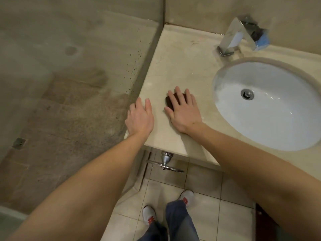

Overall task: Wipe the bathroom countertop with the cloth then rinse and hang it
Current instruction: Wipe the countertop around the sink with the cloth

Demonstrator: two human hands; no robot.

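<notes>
A dark brown folded cloth (169, 102) lies flat on the beige stone countertop (180, 63), left of the basin. My right hand (184, 112) presses down on the cloth with fingers spread, covering most of it. My left hand (139, 117) rests on the countertop's left front corner, fingers apart, holding nothing. The counter surface shows small wet glints around the cloth.
A white oval basin (267, 103) with a metal drain sits to the right. A chrome faucet (232, 37) stands behind it by the wall. A glass shower panel (152, 54) borders the counter's left edge. A chrome handle (165, 162) projects below the counter front. My feet are on floor tiles.
</notes>
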